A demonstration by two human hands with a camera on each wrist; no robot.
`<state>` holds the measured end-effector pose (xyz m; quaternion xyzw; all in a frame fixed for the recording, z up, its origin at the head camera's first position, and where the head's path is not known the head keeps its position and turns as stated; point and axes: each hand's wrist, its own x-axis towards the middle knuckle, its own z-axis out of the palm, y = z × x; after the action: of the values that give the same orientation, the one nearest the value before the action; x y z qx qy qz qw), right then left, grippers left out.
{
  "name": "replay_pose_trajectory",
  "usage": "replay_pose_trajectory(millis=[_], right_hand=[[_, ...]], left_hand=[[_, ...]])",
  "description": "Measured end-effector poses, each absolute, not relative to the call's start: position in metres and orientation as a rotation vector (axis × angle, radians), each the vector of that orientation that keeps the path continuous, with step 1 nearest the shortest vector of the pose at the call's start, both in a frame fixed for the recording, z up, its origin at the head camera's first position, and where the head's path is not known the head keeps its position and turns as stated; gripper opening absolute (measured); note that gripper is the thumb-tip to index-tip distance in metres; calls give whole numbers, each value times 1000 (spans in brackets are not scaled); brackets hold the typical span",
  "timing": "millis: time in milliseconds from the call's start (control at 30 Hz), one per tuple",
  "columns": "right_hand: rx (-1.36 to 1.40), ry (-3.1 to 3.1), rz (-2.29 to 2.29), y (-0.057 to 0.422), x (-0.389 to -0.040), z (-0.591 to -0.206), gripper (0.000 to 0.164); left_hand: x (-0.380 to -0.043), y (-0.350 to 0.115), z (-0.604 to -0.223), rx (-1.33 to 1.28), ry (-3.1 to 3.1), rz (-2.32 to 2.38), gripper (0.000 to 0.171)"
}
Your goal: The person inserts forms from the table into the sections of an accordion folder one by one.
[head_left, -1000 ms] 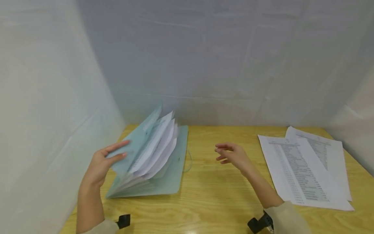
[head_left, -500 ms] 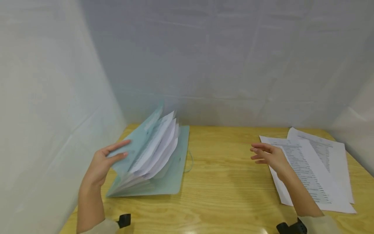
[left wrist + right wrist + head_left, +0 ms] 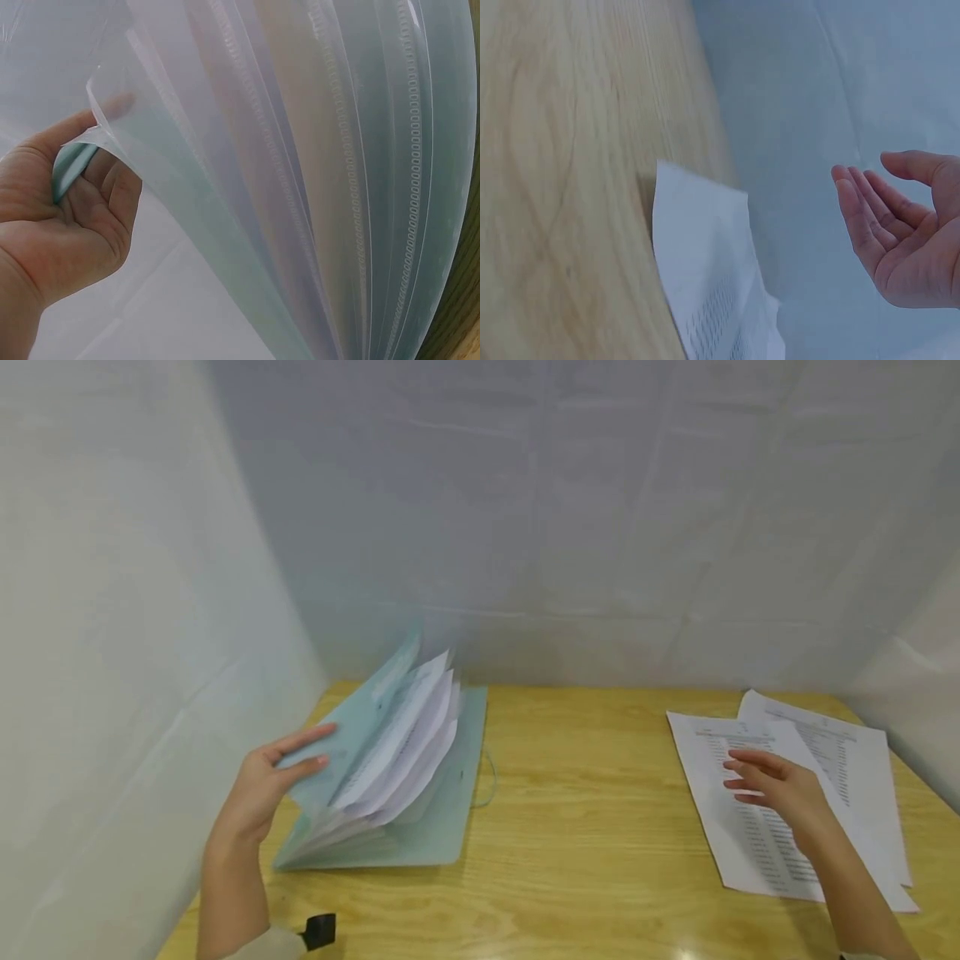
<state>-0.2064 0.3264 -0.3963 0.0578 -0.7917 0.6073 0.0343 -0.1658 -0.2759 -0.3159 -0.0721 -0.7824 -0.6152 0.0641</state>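
On the left of the table, a pale blue-green folder (image 3: 450, 827) stands partly spread, with white printed sheets (image 3: 420, 735) and clear sleeves fanned inside. My left hand (image 3: 258, 785) grips the edge of its raised front cover; the left wrist view shows the cover's corner between thumb and fingers, beside several clear pockets (image 3: 292, 187). My right hand (image 3: 783, 789) hovers over a printed paper sheet (image 3: 705, 793) at the right, holding nothing. In the right wrist view its fingers are relaxed and apart from the paper (image 3: 701, 225).
Another printed sheet (image 3: 862, 777) lies partly under the nearer one. A thin elastic cord (image 3: 491, 781) loops off the folder's right edge. The wooden table (image 3: 577, 827) is bordered by pale sheeting (image 3: 525, 527) at the back and sides.
My right hand has moved right, from the middle of the table to above the printed sheets. The left hand and the folder have stayed nearly still.
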Motion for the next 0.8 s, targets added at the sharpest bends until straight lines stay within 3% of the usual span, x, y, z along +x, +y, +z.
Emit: replay_pose_trajectory(millis=[167, 433, 500, 667, 800], right_hand=[[50, -2453, 1862, 344, -193, -394, 12], [-174, -2393, 1858, 374, -191, -411, 5], [-226, -2408, 1808, 380, -192, -417, 13], [-366, -2481, 1634, 390, -193, -430, 56], [-481, -2497, 1591, 397, -194, -435, 58]], left_hand=[[-165, -276, -318, -210, -2362, -1861, 45], [-165, -275, -317, -218, -2370, -1823, 45], [-165, -275, -316, -219, -2370, -1816, 45], [-165, -275, -314, -215, -2364, -1822, 45], [-165, -275, -313, -216, -2359, -1827, 45]])
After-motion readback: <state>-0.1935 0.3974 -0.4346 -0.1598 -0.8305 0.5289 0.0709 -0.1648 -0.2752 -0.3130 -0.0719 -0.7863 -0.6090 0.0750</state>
